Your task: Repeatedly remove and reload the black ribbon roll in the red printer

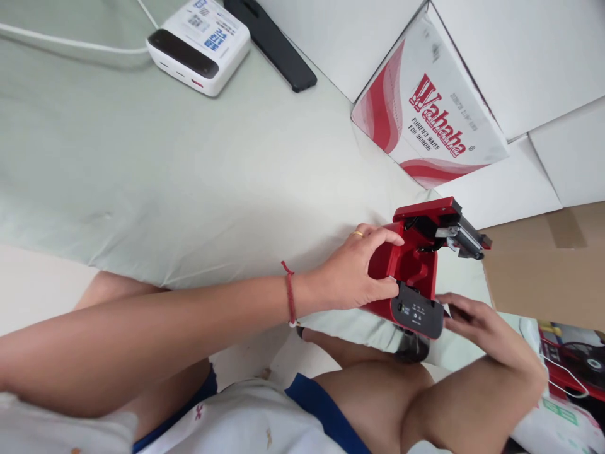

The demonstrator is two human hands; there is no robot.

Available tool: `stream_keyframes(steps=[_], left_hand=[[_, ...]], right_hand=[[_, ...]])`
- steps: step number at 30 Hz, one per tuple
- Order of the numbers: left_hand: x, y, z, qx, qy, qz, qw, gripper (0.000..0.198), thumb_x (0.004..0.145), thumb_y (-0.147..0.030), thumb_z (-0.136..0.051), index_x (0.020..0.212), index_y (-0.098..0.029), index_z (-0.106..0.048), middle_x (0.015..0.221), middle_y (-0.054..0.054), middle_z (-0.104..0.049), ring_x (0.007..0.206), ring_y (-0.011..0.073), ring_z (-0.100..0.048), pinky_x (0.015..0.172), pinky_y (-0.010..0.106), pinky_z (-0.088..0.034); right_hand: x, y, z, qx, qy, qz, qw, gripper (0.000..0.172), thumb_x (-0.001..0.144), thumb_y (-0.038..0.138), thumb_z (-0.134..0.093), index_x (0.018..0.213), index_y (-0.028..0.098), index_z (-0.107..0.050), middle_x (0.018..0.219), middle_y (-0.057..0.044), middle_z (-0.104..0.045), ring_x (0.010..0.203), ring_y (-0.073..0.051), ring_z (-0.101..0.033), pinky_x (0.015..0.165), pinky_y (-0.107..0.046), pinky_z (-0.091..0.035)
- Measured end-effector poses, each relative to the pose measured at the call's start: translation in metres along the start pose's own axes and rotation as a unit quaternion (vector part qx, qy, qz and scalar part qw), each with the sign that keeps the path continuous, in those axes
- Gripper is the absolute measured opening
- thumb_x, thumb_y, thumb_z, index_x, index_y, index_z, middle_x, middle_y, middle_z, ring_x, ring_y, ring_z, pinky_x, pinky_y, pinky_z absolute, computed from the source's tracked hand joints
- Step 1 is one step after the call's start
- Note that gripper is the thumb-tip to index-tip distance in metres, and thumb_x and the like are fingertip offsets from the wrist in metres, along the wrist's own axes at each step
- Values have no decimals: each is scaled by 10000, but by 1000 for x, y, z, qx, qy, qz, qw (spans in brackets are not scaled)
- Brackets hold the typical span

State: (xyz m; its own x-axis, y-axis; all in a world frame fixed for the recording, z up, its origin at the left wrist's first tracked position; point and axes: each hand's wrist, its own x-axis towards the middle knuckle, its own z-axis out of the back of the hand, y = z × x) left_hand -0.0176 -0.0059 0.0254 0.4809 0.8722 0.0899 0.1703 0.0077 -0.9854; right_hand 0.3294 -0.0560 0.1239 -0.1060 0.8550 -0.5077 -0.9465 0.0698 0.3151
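Note:
A red label printer [416,272] sits tilted at the edge of the cloth-covered surface, its lid [425,209] swung up. A dark roller [467,238] shows on the lid, and the red inside of the body is exposed. My left hand [345,271] grips the near-left rim, index finger on the upper edge and thumb beside the black control panel [418,313]. At the panel's right end, my right hand [472,318] holds the printer from the side. Some of its fingers are hidden behind the body.
A white power bank [203,47] with a cable and a black phone-like slab [278,47] lie at the upper left. Behind the printer stand a Wahaha water carton [430,107], white boxes [520,57] and a brown carton [543,265]. Red-black equipment [581,362] shows at lower right.

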Motion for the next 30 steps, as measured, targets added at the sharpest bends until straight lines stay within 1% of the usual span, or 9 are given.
stream_keyframes(steps=[3,6,10,13,16,21,26,28,30], left_hand=[[0,0,0,-2,-3,2,1000,503,783,-200,-739,1269,-260,-624,1448,110,-547,1418,316,-548,1281,550,-428],[0,0,-1,-5,-8,6,1000,509,774,-198,-743,1269,-254,-633,1441,115,-551,1409,325,-556,1275,552,-432],[0,0,-1,0,-7,-1,1000,520,779,-205,-736,1282,-265,-619,1413,106,-571,1362,325,-570,1246,573,-448],[-1,0,-2,3,-14,1,1000,558,774,-212,-739,1314,-254,-604,1399,111,-578,1333,329,-583,1209,567,-479],[-1,1,-3,8,-18,4,1000,574,778,-216,-741,1333,-234,-596,1385,124,-583,1315,331,-594,1196,554,-490],[-1,4,-3,15,-20,-10,1000,541,793,-217,-733,1316,-241,-599,1363,112,-582,1319,313,-590,1203,520,-492],[-2,4,-3,18,-21,-12,1000,516,800,-214,-737,1298,-236,-604,1357,118,-587,1322,321,-592,1186,523,-500],[-2,3,-3,17,-21,-12,1000,510,800,-209,-738,1291,-237,-604,1353,117,-592,1311,317,-597,1189,528,-497],[-2,2,-3,17,-19,-13,1000,504,804,-208,-735,1290,-234,-605,1355,120,-595,1302,313,-600,1189,529,-497]], right_hand=[[-34,8,13,33,80,213,973,267,980,448,-748,1195,341,-863,1070,-83,-850,895,-241,-808,798,-327,-645],[-45,23,14,69,12,319,945,276,1030,502,-678,1232,428,-850,946,-53,-853,823,-221,-818,787,-315,-653],[-20,68,-3,19,-151,212,965,275,993,411,-753,1256,382,-826,1133,-59,-833,970,-246,-797,769,-308,-640],[8,96,-18,-11,-222,128,966,319,987,426,-754,1277,303,-800,1146,-58,-807,762,-175,-705,685,-298,-590],[28,108,-27,-33,-225,95,969,410,990,474,-713,1326,250,-786,1130,-62,-824,688,-156,-684,701,-312,-603],[47,113,-28,-78,-167,64,981,467,1013,454,-592,1393,245,-766,1340,-76,-800,1185,-296,-779,1058,-446,-610],[45,114,-24,-88,-101,53,990,450,1047,463,-546,1392,284,-773,1331,-59,-807,1179,-298,-791,1008,-454,-632],[34,113,-23,-45,-129,92,986,369,1039,465,-615,1296,300,-821,1302,-42,-817,1206,-276,-779,1028,-404,-623],[22,114,-25,8,-261,105,960,293,1024,441,-684,1226,305,-846,1157,-37,-837,1102,-251,-790,942,-356,-628]])
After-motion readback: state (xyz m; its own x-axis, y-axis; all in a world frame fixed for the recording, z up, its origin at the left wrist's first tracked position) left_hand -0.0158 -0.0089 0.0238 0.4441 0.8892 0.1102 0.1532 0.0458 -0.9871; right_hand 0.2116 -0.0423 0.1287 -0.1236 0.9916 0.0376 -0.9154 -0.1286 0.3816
